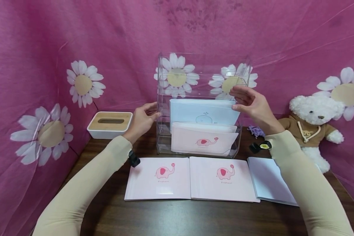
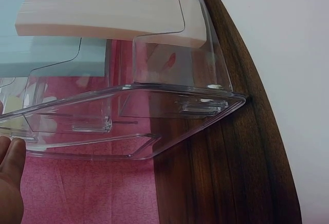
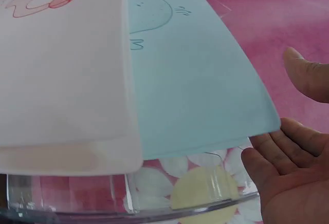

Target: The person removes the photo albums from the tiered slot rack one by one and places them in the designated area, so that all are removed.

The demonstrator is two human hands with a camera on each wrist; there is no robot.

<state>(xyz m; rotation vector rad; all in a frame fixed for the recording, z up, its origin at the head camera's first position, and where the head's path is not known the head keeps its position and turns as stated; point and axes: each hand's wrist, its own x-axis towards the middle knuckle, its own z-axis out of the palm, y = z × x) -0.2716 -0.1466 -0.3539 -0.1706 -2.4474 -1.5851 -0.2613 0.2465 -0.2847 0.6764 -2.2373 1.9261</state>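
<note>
A clear tiered rack (image 1: 160, 108) stands on the table. Its lower tier holds pink elephant booklets (image 1: 184, 139); behind them, one tier up, are light-blue booklets (image 1: 184, 111) with a whale drawing. My left hand (image 1: 143, 119) is at the rack's left side, its fingertips by the clear side wall (image 2: 139, 88); in the left wrist view only part of that hand shows. At the blue booklets' upper right corner is my right hand (image 1: 253, 103), fingers extended and thumb apart. The right wrist view shows the palm (image 3: 295, 183) beside that blue corner, nothing gripped.
Two pink elephant booklet stacks (image 1: 143, 183) (image 1: 205, 186) and a light-blue stack (image 1: 269, 178) lie in front of the rack. A white tissue box (image 1: 106, 134) sits at left. To the right are a purple tuft (image 1: 256, 131) and a white teddy bear (image 1: 308, 131). Pink floral cloth (image 1: 129, 39) hangs behind.
</note>
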